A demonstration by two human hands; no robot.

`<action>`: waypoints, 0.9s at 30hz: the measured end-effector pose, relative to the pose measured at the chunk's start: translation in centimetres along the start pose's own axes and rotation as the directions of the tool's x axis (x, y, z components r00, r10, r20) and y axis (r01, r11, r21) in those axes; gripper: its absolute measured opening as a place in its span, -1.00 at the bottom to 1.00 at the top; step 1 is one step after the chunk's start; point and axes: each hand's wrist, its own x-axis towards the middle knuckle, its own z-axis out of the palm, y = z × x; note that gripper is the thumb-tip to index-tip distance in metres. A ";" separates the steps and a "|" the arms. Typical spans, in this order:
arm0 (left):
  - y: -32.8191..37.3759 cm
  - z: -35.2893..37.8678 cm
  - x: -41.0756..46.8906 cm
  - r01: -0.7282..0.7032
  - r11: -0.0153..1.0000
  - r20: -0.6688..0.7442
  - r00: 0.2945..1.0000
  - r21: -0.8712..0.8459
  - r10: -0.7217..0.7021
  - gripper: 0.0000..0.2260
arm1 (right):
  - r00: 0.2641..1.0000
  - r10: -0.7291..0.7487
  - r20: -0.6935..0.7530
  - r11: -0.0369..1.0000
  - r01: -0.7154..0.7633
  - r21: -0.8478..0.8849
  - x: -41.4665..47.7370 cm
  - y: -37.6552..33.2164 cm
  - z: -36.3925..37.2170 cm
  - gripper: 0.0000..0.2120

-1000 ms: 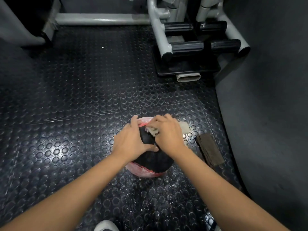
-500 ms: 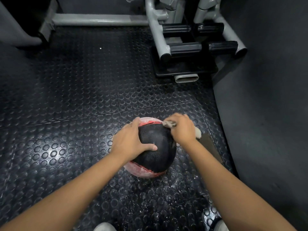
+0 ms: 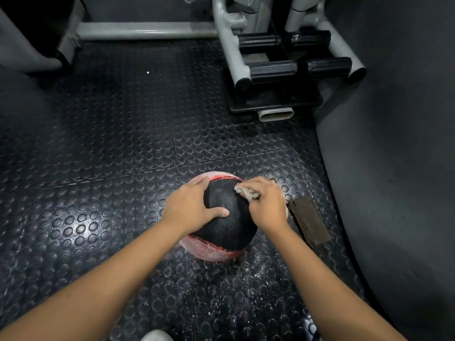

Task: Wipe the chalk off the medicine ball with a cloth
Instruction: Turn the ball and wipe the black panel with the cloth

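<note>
A black and red medicine ball (image 3: 227, 227) sits on the studded rubber floor, its red bands pale with chalk along the top and bottom edges. My left hand (image 3: 190, 206) lies flat on the ball's left side, thumb stretched across the black panel. My right hand (image 3: 264, 205) presses a crumpled beige cloth (image 3: 246, 192) against the ball's upper right side. Most of the cloth is hidden under my fingers.
A brown rectangular pad (image 3: 309, 221) lies on the floor just right of the ball. A grey gym machine frame (image 3: 283, 65) with black rollers stands behind. A dark padded surface (image 3: 394, 168) fills the right side. White chalk dust (image 3: 246, 274) speckles the floor in front of the ball.
My right hand with the cloth slid from the ball's top to its far right side, then came back a little toward the upper right. My left hand kept its hold.
</note>
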 end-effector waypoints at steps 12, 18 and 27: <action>-1.2 0.1 1.1 0.018 0.997 -0.020 1.000 -0.069 -0.020 -0.19 | 1.000 0.015 -0.004 0.992 -0.014 0.128 -0.5 1.2 0.3 -0.59; -0.7 0.4 0.9 -0.012 1.000 -0.011 1.000 -0.009 0.012 -0.19 | 0.989 0.143 0.026 0.989 -0.144 0.024 4.7 1.3 0.4 -0.71; -1.4 0.2 1.3 0.005 0.997 -0.015 1.000 -0.073 -0.006 -0.23 | 1.000 0.029 -0.011 0.998 -0.029 0.049 -2.7 0.4 0.5 -0.56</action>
